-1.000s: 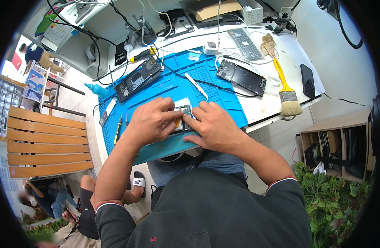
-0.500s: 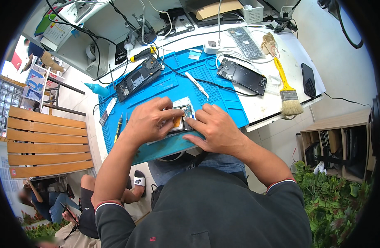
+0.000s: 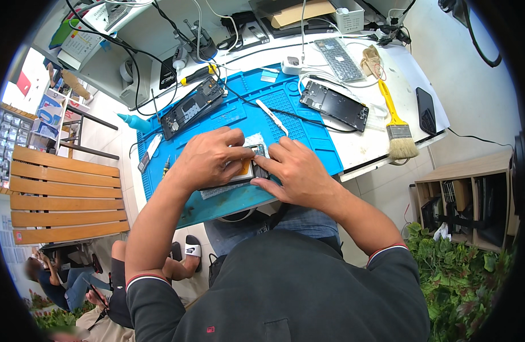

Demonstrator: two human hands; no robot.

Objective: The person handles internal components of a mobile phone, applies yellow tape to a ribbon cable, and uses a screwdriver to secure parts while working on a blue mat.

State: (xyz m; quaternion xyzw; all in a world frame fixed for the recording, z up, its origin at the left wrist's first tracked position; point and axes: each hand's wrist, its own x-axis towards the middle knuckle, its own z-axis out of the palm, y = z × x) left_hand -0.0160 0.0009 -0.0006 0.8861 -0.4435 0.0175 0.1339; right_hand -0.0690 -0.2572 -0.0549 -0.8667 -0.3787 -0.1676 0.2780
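Observation:
Between my hands lies an opened smartphone (image 3: 248, 173) with its circuit board and an orange-yellow battery area partly showing. My left hand (image 3: 212, 161) is closed over the phone's left part, its index finger reaching onto the board. From the right, my right hand (image 3: 296, 170) grips the phone, index fingertip at the board and thumb along the near edge. The two index fingertips almost meet; anything tiny between them is hidden. Under the phone is a crinkled clear sheet (image 3: 215, 192) on the blue work mat (image 3: 239, 126). White tweezers (image 3: 272, 117) lie just beyond my hands.
Two stripped phone frames, one left (image 3: 193, 107) and one right (image 3: 335, 105), lie on the mat. A yellow-handled brush (image 3: 400, 138) and a black phone (image 3: 426, 110) are at the right. Cables cross the bench. People sit at the lower left beside a slatted wooden bench (image 3: 68, 196).
Both hands have shifted slightly up and left, and the phone has turned a little between them. My left arm now covers more of the yellow-and-black screwdriver.

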